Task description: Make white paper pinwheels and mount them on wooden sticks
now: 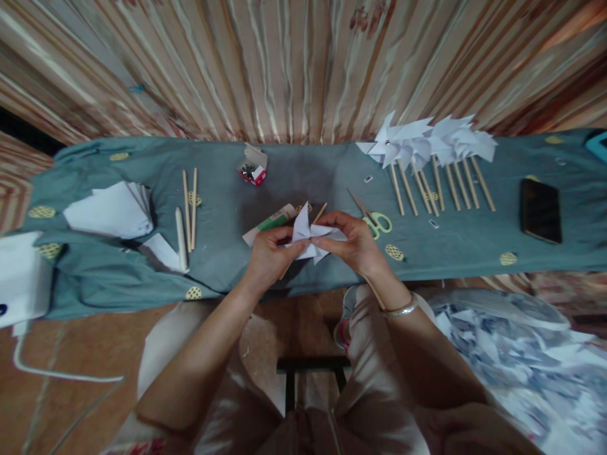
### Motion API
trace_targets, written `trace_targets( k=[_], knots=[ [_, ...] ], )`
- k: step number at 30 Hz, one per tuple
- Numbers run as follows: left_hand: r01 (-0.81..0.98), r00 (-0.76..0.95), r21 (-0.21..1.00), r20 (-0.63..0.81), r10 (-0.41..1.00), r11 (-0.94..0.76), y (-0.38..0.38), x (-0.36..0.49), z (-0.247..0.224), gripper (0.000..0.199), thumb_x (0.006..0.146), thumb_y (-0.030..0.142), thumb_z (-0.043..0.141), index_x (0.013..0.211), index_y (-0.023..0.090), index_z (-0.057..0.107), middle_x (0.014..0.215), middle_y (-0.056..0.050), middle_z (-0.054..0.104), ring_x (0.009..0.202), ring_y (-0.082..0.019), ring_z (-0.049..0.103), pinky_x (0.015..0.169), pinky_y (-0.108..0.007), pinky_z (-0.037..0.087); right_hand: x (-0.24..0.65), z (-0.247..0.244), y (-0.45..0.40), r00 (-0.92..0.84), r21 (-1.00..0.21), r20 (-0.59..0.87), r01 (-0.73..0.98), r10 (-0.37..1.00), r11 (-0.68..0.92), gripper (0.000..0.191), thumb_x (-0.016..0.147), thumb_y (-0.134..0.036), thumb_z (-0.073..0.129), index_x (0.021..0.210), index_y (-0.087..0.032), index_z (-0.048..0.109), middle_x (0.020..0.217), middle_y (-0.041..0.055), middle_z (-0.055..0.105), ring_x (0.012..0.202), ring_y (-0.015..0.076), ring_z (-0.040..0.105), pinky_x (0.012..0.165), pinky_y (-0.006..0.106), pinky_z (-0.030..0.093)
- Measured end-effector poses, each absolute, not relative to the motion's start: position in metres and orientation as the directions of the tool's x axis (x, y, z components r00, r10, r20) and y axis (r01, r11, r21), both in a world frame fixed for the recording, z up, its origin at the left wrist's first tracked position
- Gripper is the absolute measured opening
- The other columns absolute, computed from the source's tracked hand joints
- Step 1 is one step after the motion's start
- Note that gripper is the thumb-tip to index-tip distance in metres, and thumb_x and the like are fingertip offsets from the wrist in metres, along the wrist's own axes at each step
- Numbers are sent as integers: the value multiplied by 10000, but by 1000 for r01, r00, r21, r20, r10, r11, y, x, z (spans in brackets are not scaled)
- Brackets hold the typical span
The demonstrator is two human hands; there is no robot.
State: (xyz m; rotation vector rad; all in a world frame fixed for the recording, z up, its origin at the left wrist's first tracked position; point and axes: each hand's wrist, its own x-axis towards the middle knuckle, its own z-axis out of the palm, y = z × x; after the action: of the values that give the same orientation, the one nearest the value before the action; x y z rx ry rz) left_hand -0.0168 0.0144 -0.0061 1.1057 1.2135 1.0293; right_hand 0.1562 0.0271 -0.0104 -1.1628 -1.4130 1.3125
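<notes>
Paper pinwheel [301, 226], one: pinched in the grip of left hand [270, 256] and right hand [356, 245]; wooden stick [320, 212], seemingly beneath; green-handled scissors [374, 218] beside right hand.

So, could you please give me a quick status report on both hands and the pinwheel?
Left hand and right hand pinching white paper pinwheel. Wooden stick showing behind it. Green-handled scissors close by right hand, nothing visibly blocking.

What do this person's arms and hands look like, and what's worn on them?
The left hand and right hand wear no gloves. A silver-coloured bangle circles the right wrist; the left wrist is bare. No sleeves cover the forearms.
</notes>
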Motion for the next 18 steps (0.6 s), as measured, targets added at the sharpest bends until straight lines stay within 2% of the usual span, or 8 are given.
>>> trace_targets(
  k=[7,14,18],
  knots=[
    [-11,106,983,-182,978,184,13,-18,-6,197,630,305,791,725,139,747,672,-8,709,597,-138,598,579,-248,471,156,-6,26,-193,-998,-31,64,981,-19,406,602,-476,842,808,-189,641,780,6,671,688,141,587,647,273,466],
    [-73,107,973,-210,972,218,12,-17,-6,243,608,306,812,773,137,757,727,-22,734,650,-157,632,640,-279,517,156,-6,25,-202,-997,-22,75,979,-7,404,621,-492,825,815,-189,642,792,14,669,692,146,586,626,269,455],
    [-93,93,973,-203,975,212,12,-15,-7,242,592,311,821,759,147,760,719,-14,736,640,-151,630,635,-275,522,160,-7,25,-229,-992,-28,126,973,1,371,645,-477,811,816,-179,671,749,5,658,663,138,567,595,260,432]
  ],
)
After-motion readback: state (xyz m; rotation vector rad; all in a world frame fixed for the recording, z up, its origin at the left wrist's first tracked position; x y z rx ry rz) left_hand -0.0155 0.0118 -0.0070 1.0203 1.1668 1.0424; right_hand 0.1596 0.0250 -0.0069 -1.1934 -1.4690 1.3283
